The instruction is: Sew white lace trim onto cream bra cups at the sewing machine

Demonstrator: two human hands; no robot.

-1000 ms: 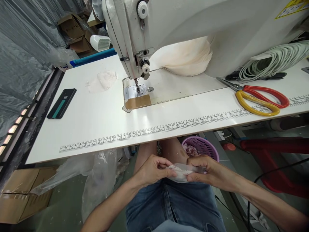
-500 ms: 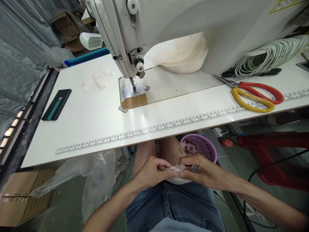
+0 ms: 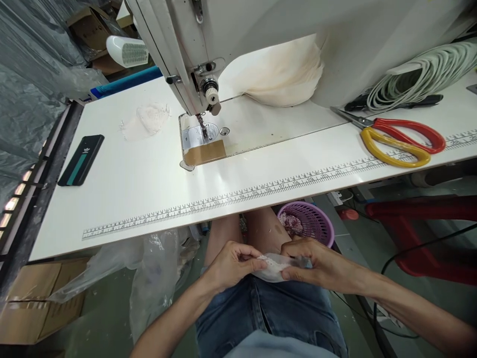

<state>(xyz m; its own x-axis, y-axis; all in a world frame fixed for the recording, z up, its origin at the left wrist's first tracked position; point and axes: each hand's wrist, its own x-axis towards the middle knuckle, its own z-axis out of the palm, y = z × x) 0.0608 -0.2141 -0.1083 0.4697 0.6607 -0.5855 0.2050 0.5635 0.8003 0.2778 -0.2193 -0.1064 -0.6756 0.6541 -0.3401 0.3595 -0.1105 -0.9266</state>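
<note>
Above my lap, a small piece of sheer white fabric (image 3: 275,269) with a bumpy, lace-like edge is stretched between both hands. My left hand (image 3: 238,265) pinches its left end between thumb and fingers. The other end is gripped by my right hand (image 3: 307,261), with the thumb in front and the fingers curled behind. Part of the cloth is hidden by the right fingers. In front of me stands a sewing machine (image 3: 261,30), its needle area over the metal plate. Another thin pale piece of fabric (image 3: 149,119) lies left of the needle.
Red-and-yellow-handled scissors (image 3: 395,139) lie on the right of the white table (image 3: 141,174), near coiled pale cord (image 3: 413,79). A black phone-like object (image 3: 81,160) is at left. Cream fabric pieces (image 3: 286,79) sit under the machine arm. A purple basket (image 3: 316,223) stands below.
My hands have moved slightly apart, so more of the white fabric shows between them. The camera view has shifted a little.
</note>
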